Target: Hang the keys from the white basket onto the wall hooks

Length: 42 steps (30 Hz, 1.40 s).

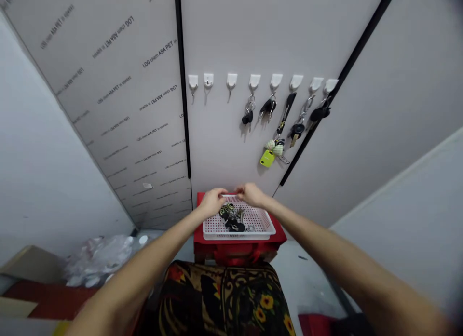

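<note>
A white plastic basket (269, 225) with a perforated bottom sits on a red surface in front of me. Inside lies a jumble of keys (235, 225) with black fobs and metal rings, beside a green-and-black strap (225, 210). My left hand (212, 202) is over the basket's far left rim, its fingers curled towards the thumb. Level with it, my right hand (251, 195) hovers at the far rim, fingers bent and pinched, slightly blurred. The fingertips of both hands face each other, a small gap apart. Whatever they grip is too small to make out.
Several white hooks (254, 80) run in a row along the wall panel. Key bunches (248, 115) hang from those at the right, one with a lime-green tag (267, 158). Clear plastic bags (103, 259) lie on the floor at left. Patterned cloth (227, 297) covers my lap.
</note>
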### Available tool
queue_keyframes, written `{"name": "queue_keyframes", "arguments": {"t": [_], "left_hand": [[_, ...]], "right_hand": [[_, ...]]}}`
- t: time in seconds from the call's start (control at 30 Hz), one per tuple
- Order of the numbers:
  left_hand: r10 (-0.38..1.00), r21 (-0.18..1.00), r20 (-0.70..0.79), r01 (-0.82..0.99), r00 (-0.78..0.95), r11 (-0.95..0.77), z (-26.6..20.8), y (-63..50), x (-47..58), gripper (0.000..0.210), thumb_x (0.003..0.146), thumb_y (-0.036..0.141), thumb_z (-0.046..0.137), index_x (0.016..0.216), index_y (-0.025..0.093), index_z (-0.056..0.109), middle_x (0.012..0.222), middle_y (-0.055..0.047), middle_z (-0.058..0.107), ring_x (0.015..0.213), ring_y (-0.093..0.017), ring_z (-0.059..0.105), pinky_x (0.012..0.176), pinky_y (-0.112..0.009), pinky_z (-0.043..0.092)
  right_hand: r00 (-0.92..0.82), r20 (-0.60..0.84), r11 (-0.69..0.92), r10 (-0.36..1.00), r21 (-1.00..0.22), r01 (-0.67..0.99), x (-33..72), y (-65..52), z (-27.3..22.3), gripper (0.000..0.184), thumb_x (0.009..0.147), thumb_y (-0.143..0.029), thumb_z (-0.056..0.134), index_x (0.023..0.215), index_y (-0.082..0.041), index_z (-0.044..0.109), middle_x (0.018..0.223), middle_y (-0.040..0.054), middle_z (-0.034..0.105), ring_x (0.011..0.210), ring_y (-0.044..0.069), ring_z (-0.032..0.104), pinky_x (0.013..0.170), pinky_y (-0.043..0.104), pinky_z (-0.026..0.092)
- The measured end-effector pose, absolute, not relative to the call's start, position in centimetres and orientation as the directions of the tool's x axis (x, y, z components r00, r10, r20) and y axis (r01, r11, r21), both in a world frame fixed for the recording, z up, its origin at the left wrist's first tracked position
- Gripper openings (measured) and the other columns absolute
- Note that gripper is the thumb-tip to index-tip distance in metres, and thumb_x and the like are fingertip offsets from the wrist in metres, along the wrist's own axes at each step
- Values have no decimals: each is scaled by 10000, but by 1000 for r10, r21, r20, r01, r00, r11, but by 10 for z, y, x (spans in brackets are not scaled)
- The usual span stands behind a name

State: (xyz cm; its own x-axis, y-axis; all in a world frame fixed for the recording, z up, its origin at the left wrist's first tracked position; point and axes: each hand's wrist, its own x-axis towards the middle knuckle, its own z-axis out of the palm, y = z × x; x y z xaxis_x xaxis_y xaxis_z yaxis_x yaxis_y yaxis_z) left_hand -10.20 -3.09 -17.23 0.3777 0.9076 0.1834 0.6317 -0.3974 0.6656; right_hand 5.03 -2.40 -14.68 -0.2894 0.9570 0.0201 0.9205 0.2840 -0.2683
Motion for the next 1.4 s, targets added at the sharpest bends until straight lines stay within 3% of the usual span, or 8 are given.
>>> {"name": "queue_keyframes", "arguments": {"t": [0.13, 0.27, 0.4, 0.6, 0.77, 1.0, 1.27, 1.4], "left_hand": [[903, 600, 155, 689, 400, -408, -198, -41, -107, 282, 643, 151, 405, 902, 163, 516, 944, -34, 538, 878, -132, 461, 801, -242, 333], [905, 575, 123, 714, 407, -399, -206, -42, -110, 291, 648, 151, 394, 916, 160, 508, 959, -44, 529, 886, -135, 459, 805, -241, 330], [903, 538, 122, 737, 412, -409, -210, -42, -112, 284, 653, 158, 386, 910, 168, 506, 944, -37, 532, 874, -129, 460, 792, -230, 335], [878, 460, 67, 766, 474, -449, -211, -45, -112, 277, 642, 156, 395, 894, 179, 509, 946, -30, 525, 884, -134, 450, 789, -229, 328], [868, 413, 48, 781, 495, -469, -210, -46, -112, 268, 650, 171, 393, 890, 192, 511, 914, -33, 535, 859, -142, 460, 763, -233, 338], [864, 378, 19, 797, 503, -472, -210, -48, -106, 272, 645, 187, 405, 896, 203, 508, 928, -34, 535, 871, -155, 463, 766, -256, 335], [883, 514, 41, 749, 467, -419, -210, -44, -102, 291, 624, 174, 412, 901, 172, 501, 931, -41, 542, 851, -143, 474, 747, -237, 349], [883, 607, 79, 680, 462, -410, -214, -42, -92, 350, 603, 145, 420, 948, 170, 474, 921, -32, 547, 823, -128, 483, 734, -219, 357]], "right_hand": [[-292, -50, 279, 955, -181, 943, 43, -30, -190, 219, 634, -197, 414, 775, -173, 580, 715, 45, 601, 648, 124, 521, 567, 197, 336], [-330, -56, 323, 942, -105, 941, 32, -31, -200, 277, 624, -198, 422, 873, -200, 545, 797, 55, 583, 714, 140, 519, 587, 205, 336], [-290, -91, 294, 953, 26, 956, 25, -30, -202, 251, 593, -203, 450, 814, -174, 565, 865, 97, 546, 719, 172, 517, 565, 222, 344], [-262, -82, 266, 962, 46, 963, 29, -28, -200, 235, 635, -140, 377, 746, -126, 582, 811, 119, 551, 720, 165, 513, 584, 220, 345], [-388, -128, 391, 913, 3, 920, 44, -35, -198, 253, 596, -144, 421, 791, -179, 579, 826, 83, 552, 762, 158, 499, 624, 209, 335], [-311, -121, 311, 943, -17, 950, 50, -43, -199, 191, 602, -156, 403, 702, -167, 565, 747, 76, 574, 700, 158, 501, 569, 218, 318], [-281, -54, 248, 958, -336, 909, 59, -36, -195, 166, 563, -98, 368, 643, -135, 509, 553, -1, 506, 491, 67, 399, 463, 157, 281], [-309, 27, 290, 951, -432, 854, 58, -35, -186, 183, 569, -77, 353, 655, -133, 503, 537, -14, 483, 472, 56, 377, 462, 149, 283]]}}
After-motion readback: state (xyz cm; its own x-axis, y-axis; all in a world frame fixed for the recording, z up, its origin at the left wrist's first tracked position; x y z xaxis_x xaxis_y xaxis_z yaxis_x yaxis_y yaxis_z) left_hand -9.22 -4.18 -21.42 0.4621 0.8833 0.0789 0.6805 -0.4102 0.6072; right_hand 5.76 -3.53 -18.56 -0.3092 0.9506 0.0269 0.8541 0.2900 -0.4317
